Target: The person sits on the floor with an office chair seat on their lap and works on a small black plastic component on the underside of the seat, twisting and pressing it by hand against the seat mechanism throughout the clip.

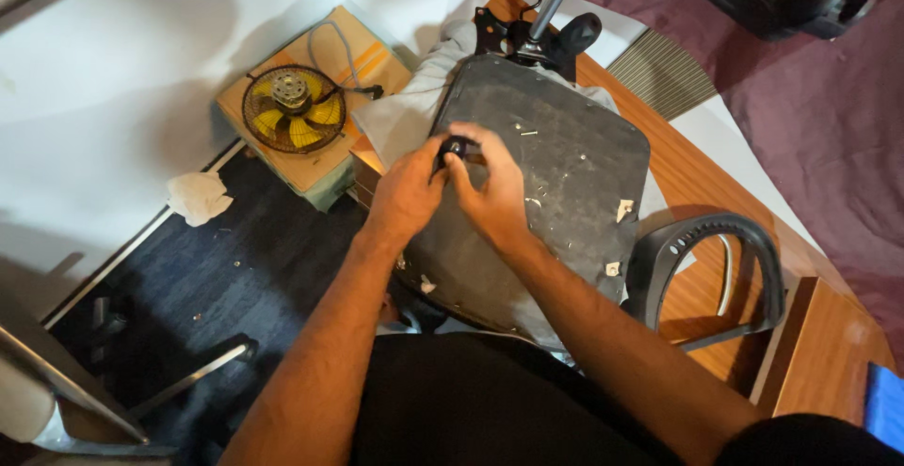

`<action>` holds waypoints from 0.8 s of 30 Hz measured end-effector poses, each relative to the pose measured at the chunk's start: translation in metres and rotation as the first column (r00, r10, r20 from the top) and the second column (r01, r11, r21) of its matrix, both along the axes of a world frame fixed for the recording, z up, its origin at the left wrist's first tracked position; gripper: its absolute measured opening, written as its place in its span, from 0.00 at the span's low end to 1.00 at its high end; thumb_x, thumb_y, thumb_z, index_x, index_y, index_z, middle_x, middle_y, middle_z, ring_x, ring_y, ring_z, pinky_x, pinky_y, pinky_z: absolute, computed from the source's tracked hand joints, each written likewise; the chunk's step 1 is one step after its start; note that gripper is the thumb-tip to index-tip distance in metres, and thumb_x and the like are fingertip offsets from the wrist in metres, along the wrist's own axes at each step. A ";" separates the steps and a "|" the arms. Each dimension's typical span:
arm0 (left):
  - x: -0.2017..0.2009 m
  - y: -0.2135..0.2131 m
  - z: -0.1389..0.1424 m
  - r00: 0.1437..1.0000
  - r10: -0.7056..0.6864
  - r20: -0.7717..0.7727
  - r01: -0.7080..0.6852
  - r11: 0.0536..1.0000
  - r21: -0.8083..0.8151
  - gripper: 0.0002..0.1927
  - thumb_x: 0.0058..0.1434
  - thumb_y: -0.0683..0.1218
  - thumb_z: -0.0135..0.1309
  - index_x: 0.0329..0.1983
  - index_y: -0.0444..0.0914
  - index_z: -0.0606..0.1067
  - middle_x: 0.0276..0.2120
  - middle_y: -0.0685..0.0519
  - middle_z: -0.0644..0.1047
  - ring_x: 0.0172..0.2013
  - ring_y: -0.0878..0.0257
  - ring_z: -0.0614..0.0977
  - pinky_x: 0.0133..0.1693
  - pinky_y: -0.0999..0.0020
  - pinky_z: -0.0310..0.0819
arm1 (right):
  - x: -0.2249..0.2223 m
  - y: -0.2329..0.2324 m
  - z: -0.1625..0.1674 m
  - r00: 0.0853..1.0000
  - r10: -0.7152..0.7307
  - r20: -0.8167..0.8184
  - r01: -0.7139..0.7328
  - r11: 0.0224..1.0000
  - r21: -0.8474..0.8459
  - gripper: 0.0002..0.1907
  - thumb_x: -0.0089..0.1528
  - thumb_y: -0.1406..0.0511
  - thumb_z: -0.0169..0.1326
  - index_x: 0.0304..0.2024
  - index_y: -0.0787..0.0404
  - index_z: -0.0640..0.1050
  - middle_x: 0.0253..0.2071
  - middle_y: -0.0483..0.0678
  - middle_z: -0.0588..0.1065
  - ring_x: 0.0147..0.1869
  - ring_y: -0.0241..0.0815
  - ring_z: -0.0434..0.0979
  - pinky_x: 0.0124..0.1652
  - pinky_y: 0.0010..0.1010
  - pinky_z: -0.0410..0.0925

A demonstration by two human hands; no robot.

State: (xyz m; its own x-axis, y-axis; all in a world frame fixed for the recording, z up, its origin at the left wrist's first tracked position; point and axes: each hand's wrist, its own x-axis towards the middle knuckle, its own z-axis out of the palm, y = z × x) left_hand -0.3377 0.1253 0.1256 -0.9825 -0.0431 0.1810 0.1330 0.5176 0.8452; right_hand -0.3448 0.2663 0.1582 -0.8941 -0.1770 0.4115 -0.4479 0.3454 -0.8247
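I'm pinching a small black knob (pixel 455 149) between both hands (pixel 407 193) (pixel 494 193) over the upturned chair seat (pixel 565 174); turning it wants a firm grip.

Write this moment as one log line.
left hand + right hand: grip small black part | over upturned chair seat | fan beside

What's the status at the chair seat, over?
Left hand and right hand both gripping small black knob. Upturned chair seat beneath. Armrest at right, clear of hands.
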 end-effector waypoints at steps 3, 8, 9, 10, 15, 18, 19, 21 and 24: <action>0.002 -0.001 0.002 1.000 -0.023 0.001 0.022 0.999 0.028 0.24 0.61 0.44 0.58 0.61 0.40 0.70 0.48 0.39 0.79 0.50 0.37 0.78 0.46 0.47 0.73 | 0.006 0.000 0.003 1.000 0.020 -0.016 -0.019 0.999 0.041 0.15 0.64 0.72 0.61 0.53 0.64 0.79 0.54 0.51 0.77 0.55 0.41 0.80 0.51 0.29 0.75; 0.004 0.003 0.012 0.998 0.046 0.036 -0.047 0.999 0.011 0.16 0.63 0.46 0.58 0.53 0.41 0.72 0.47 0.43 0.82 0.50 0.40 0.80 0.46 0.49 0.75 | 0.001 -0.004 0.002 0.996 -0.082 0.023 0.081 0.996 0.022 0.15 0.60 0.70 0.67 0.49 0.62 0.80 0.49 0.51 0.78 0.49 0.40 0.82 0.45 0.26 0.77; 0.003 0.001 0.014 0.998 0.027 0.053 -0.028 1.000 0.008 0.17 0.64 0.47 0.58 0.55 0.42 0.72 0.46 0.42 0.81 0.50 0.40 0.80 0.46 0.48 0.74 | -0.001 -0.001 0.002 0.999 -0.040 -0.013 0.040 0.999 0.029 0.16 0.62 0.71 0.65 0.52 0.63 0.80 0.51 0.52 0.78 0.52 0.41 0.82 0.48 0.27 0.77; 0.003 -0.002 0.015 0.997 0.010 0.071 -0.011 1.000 0.007 0.18 0.65 0.47 0.58 0.56 0.42 0.72 0.46 0.41 0.81 0.49 0.40 0.80 0.46 0.48 0.74 | -0.002 0.002 0.001 0.999 0.006 -0.047 -0.004 0.999 0.040 0.16 0.63 0.73 0.62 0.54 0.65 0.79 0.54 0.53 0.78 0.54 0.42 0.81 0.50 0.28 0.76; 0.007 -0.009 0.012 1.000 -0.018 0.005 0.017 0.998 0.054 0.21 0.61 0.44 0.56 0.58 0.41 0.71 0.46 0.39 0.79 0.48 0.37 0.79 0.44 0.47 0.73 | -0.004 0.002 -0.002 0.991 0.033 0.129 -0.032 0.999 -0.007 0.17 0.63 0.70 0.63 0.55 0.62 0.79 0.49 0.49 0.80 0.51 0.40 0.83 0.52 0.28 0.77; 0.007 -0.003 0.006 0.998 0.035 -0.046 -0.032 0.998 0.060 0.18 0.62 0.43 0.56 0.55 0.39 0.71 0.47 0.38 0.79 0.50 0.37 0.79 0.45 0.47 0.73 | -0.003 -0.006 0.000 0.988 -0.001 0.156 0.003 1.000 -0.009 0.16 0.61 0.70 0.68 0.50 0.63 0.78 0.47 0.50 0.79 0.50 0.40 0.82 0.51 0.28 0.77; 0.005 -0.003 0.004 0.999 0.022 -0.031 -0.021 0.998 0.051 0.18 0.63 0.42 0.55 0.57 0.39 0.71 0.47 0.38 0.79 0.50 0.36 0.78 0.46 0.46 0.73 | -0.003 -0.007 0.002 0.992 -0.004 0.126 0.002 1.000 0.019 0.17 0.61 0.70 0.67 0.51 0.64 0.77 0.49 0.50 0.79 0.52 0.40 0.82 0.52 0.28 0.76; 0.003 -0.004 0.003 1.000 0.006 0.018 -0.007 0.998 0.056 0.18 0.65 0.42 0.54 0.58 0.39 0.70 0.47 0.38 0.79 0.50 0.36 0.78 0.47 0.46 0.73 | 0.000 -0.007 0.007 0.999 0.050 -0.005 -0.050 0.995 0.081 0.18 0.59 0.74 0.64 0.51 0.66 0.77 0.51 0.52 0.78 0.55 0.43 0.80 0.53 0.31 0.73; 0.003 -0.005 0.004 0.997 0.014 0.073 -0.021 0.996 0.090 0.21 0.63 0.42 0.55 0.59 0.39 0.69 0.46 0.39 0.79 0.49 0.36 0.78 0.46 0.45 0.72 | 0.001 -0.006 0.010 0.986 0.124 -0.115 -0.112 0.988 0.109 0.18 0.58 0.77 0.59 0.52 0.68 0.78 0.53 0.56 0.77 0.56 0.47 0.78 0.53 0.34 0.72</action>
